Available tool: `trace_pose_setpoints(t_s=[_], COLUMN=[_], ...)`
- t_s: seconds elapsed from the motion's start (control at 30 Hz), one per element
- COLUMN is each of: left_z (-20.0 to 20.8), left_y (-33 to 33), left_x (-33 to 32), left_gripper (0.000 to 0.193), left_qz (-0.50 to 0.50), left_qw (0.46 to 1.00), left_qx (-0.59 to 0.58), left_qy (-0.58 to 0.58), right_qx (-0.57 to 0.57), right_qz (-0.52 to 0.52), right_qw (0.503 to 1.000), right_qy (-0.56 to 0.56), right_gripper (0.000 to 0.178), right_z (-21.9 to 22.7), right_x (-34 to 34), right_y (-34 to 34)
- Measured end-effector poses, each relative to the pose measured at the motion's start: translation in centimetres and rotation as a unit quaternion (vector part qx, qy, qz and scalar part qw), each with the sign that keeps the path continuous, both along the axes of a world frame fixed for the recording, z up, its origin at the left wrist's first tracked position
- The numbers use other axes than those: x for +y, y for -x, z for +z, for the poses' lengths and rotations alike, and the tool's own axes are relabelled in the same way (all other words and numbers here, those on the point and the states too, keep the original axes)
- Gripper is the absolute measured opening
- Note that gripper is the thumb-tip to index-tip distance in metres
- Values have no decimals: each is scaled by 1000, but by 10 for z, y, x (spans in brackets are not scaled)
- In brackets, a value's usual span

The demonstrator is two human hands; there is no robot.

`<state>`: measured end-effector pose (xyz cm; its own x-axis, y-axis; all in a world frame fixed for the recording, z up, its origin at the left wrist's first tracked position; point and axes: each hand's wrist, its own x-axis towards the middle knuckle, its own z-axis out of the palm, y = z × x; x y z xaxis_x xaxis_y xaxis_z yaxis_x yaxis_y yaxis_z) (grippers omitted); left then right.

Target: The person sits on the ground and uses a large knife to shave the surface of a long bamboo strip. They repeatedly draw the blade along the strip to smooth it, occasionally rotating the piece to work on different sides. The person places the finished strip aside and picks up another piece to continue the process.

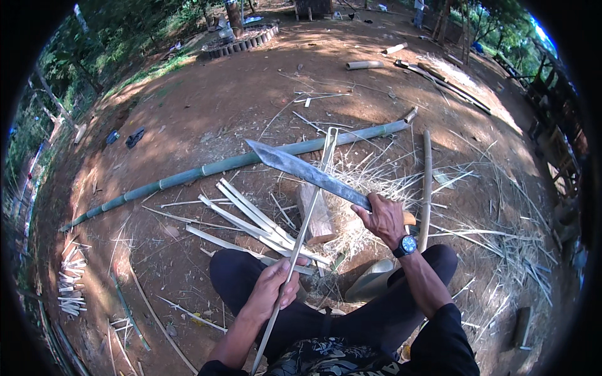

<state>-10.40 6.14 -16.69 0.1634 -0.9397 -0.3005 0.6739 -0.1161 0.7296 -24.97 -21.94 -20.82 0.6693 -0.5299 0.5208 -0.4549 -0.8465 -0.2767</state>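
My right hand [381,219], wearing a wristwatch [408,244], is closed around the orange-brown handle of a machete [301,168]. Its broad grey blade points up and to the left, crossing over a long, thin bamboo strip [306,222]. Lower down, my left hand [276,289] grips that strip, which slants from my lap up past the blade. Under the blade a wooden block [317,213] stands on the ground, partly hidden. Several pale split bamboo pieces [248,213] lie fanned out left of the block. Whether the edge touches the strip, I cannot tell.
A long green bamboo pole [219,166] lies across the ground ahead. Curly shavings [357,232] heap right of the block, beside an upright-lying brown pole [427,182]. Short cut pieces [72,282] are piled far left. Dark sandals [134,138] lie beyond the pole.
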Motion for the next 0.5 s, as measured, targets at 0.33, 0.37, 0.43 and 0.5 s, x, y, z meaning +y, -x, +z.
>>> trace_pose_setpoints(t_s=[0.33, 0.37, 0.43, 0.5], left_z=[9, 10, 10, 9], left_y=[10, 11, 11, 10], left_x=[5, 4, 3, -4], left_gripper=[39, 38, 37, 36], left_qz=[-37, -40, -24, 2], left_qw=[998, 997, 993, 983], left_qx=[-49, -66, -116, -183], left_qy=[4, 4, -9, -30], right_qx=[-17, -31, -56, -24], right_qz=[-179, -175, -159, -122], right_qw=[975, 976, 979, 985], right_qy=[-130, -123, -115, -116], right_gripper=[64, 64, 63, 61], right_z=[9, 9, 8, 12], right_x=[-58, -59, -51, -29], right_y=[-1, 5, 12, 17])
